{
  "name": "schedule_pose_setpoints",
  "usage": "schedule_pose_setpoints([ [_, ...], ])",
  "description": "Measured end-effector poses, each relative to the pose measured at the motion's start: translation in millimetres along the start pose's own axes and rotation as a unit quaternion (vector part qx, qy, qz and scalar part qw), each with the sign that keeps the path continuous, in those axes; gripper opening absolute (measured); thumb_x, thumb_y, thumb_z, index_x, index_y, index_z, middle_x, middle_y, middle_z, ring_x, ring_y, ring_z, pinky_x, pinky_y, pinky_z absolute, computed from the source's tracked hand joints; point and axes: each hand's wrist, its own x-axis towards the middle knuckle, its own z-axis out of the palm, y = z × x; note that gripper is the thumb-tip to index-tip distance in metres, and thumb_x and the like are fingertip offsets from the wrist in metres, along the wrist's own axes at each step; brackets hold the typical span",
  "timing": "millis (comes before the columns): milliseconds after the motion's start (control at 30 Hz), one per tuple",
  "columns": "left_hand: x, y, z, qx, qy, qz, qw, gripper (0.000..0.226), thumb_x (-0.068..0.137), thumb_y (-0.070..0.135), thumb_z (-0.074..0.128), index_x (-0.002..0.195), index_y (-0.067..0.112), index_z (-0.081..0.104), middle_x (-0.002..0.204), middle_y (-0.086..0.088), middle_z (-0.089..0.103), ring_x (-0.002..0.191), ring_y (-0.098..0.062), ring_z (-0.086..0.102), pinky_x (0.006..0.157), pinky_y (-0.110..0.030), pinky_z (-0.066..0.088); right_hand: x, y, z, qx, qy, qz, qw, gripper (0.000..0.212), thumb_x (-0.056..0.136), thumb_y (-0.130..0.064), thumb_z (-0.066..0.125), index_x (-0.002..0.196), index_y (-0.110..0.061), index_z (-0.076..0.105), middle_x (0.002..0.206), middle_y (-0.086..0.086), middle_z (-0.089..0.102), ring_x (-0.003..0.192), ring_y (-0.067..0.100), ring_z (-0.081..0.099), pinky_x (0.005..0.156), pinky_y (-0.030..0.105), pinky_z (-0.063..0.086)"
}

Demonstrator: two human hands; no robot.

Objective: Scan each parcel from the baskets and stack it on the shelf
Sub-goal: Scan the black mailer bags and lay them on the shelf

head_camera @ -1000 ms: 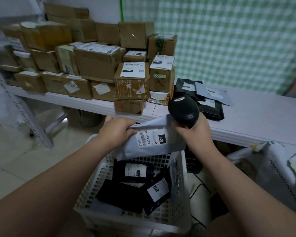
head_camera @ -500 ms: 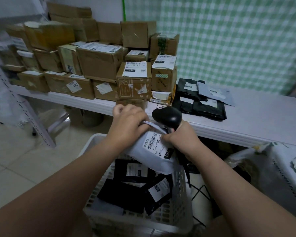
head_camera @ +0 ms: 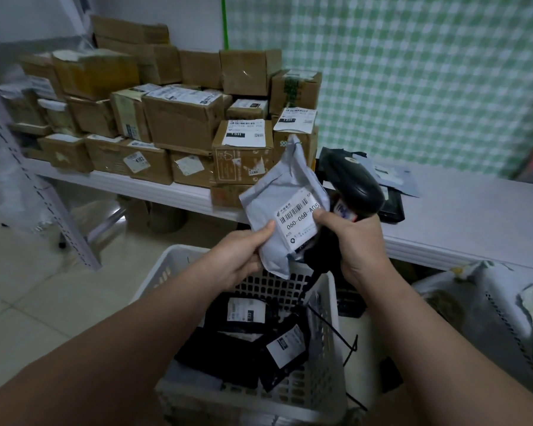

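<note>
L hand [head_camera: 240,261]: curled round lower-left edge of grey parcel [head_camera: 277,192]; thumb is laid on its front, other fingers hidden behind it.
R hand [head_camera: 359,241]: wrapped round grip of scanner [head_camera: 359,184]; thumb tip is pressed on the parcel's rt edge, at the label [head_camera: 299,224].
grey parcel: held up betw. both hands, above far end of basket [head_camera: 163,272] and in front of shelf [head_camera: 462,222] edge; tilted, top corner overlapping the boxes [head_camera: 182,130] in view.
label: white, turned to camera; a barcode and "060-06B-A05" can be read.
scanner: black, head raised just rt of the parcel; whether they touch can't be told.
cable [head_camera: 336,330]: thin, black, seen across basket's rt wall below the grip.
basket: white, perforated, set on floor below the hands.
black parcels [head_camera: 228,348]: piled in the basket, w/ white labels.
shelf: white, long, behind the basket.
boxes: brown cardboard, stacked several high on shelf's left part, many labelled.
flat mailers [head_camera: 393,206]: black and grey, laid on shelf just behind scanner, partly hidden by it.
curtain [head_camera: 413,75]: green-white check, hung behind shelf.
upright [head_camera: 46,195]: perforated metal post, seen at left.
</note>
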Motion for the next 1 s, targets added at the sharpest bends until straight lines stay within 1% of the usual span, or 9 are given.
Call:
schedule_pose_setpoints([
  [67, 0, 5, -1, -0.023, 0.046, 0.09, 0.995, 0.029, 0.09, 0.013, 0.062, 0.116, 0.0, 0.062, 0.107, -0.015, 0.07, 0.071, -0.013, 0.07, 0.058, -0.022, 0.055, 1, 1, -1, -0.013, 0.015, -0.009, 1.0, 0.025, 0.081, 0.01, 0.068, 0.085, -0.014, 0.07, 0.08, 0.0, 0.076, 0.081, 0.019, 0.072, 0.075, 0.038, 0.06],
  [100, 0, 10, -4, -0.012, 0.058, 0.127, 0.99, 0.03, 0.088, 0.009, 0.064, 0.117, 0.0, 0.062, 0.108, -0.016, 0.07, 0.077, -0.017, 0.07, 0.061, -0.023, 0.055, 3, 2, -3, -0.021, 0.028, -0.011, 0.999, 0.024, 0.08, 0.008, 0.07, 0.085, -0.015, 0.069, 0.079, -0.002, 0.076, 0.079, 0.016, 0.072, 0.073, 0.034, 0.059],
  [200, -6, 26, -11, 0.037, 0.093, 0.206, 0.973, 0.028, 0.085, 0.007, 0.068, 0.112, 0.005, 0.064, 0.104, -0.009, 0.072, 0.093, -0.021, 0.07, 0.078, -0.032, 0.057, 5, 3, -10, -0.067, 0.046, -0.014, 0.997, 0.02, 0.08, -0.002, 0.074, 0.092, -0.017, 0.069, 0.086, -0.005, 0.074, 0.082, 0.008, 0.07, 0.077, 0.026, 0.057],
  [333, -10, 41, -24, 0.128, 0.188, 0.284, 0.931, 0.02, 0.084, 0.012, 0.072, 0.102, 0.017, 0.065, 0.102, -0.002, 0.072, 0.09, -0.014, 0.07, 0.079, -0.034, 0.057, 1, 1, -16, -0.184, 0.018, -0.084, 0.979, 0.019, 0.077, -0.01, 0.079, 0.091, -0.018, 0.069, 0.086, -0.005, 0.071, 0.076, -0.007, 0.063, 0.07, 0.009, 0.047],
  [400, -9, 45, -29, 0.177, 0.228, 0.299, 0.91, 0.025, 0.083, 0.015, 0.073, 0.107, 0.013, 0.065, 0.102, -0.002, 0.071, 0.091, -0.016, 0.069, 0.083, -0.038, 0.057, -4, 1, -14, -0.231, -0.015, -0.103, 0.967, 0.014, 0.077, -0.011, 0.079, 0.086, -0.005, 0.069, 0.074, 0.001, 0.066, 0.066, 0.0, 0.059, 0.064, 0.012, 0.045],
  [533, -7, 48, -32, 0.215, 0.251, 0.303, 0.894, 0.032, 0.084, 0.016, 0.073, 0.114, 0.009, 0.064, 0.107, -0.003, 0.069, 0.094, -0.017, 0.066, 0.087, -0.039, 0.055, -17, 4, -5, -0.265, -0.081, -0.076, 0.958, 0.036, 0.079, -0.016, 0.077, 0.071, 0.012, 0.056, 0.054, 0.009, 0.042, 0.055, 0.009, 0.044, 0.053, 0.019, 0.035],
  [600, -5, 48, -33, 0.213, 0.255, 0.305, 0.893, 0.032, 0.083, 0.016, 0.073, 0.113, 0.009, 0.063, 0.108, -0.004, 0.069, 0.095, -0.018, 0.066, 0.087, -0.041, 0.055, -21, 6, -2, -0.269, -0.1, -0.061, 0.956, 0.038, 0.08, -0.016, 0.076, 0.069, 0.012, 0.053, 0.055, 0.003, 0.041, 0.053, 0.008, 0.04, 0.05, 0.017, 0.032],
  [800, 0, 49, -38, 0.207, 0.263, 0.306, 0.891, 0.033, 0.083, 0.017, 0.074, 0.113, 0.009, 0.064, 0.107, -0.003, 0.069, 0.095, -0.017, 0.066, 0.087, -0.04, 0.055, -20, 9, 0, -0.263, -0.083, -0.059, 0.959, 0.028, 0.08, -0.019, 0.076, 0.081, 0.007, 0.064, 0.067, 0.008, 0.054, 0.064, 0.01, 0.05, 0.056, 0.022, 0.036],
  [1000, 2, 48, -41, 0.202, 0.257, 0.31, 0.893, 0.034, 0.083, 0.018, 0.074, 0.115, 0.01, 0.064, 0.107, -0.001, 0.069, 0.095, -0.015, 0.067, 0.084, -0.034, 0.055, -18, 11, 2, -0.263, -0.074, -0.065, 0.96, 0.029, 0.08, -0.015, 0.076, 0.069, 0.005, 0.057, 0.058, 0.0, 0.045, 0.054, 0.005, 0.041, 0.053, 0.02, 0.033],
])
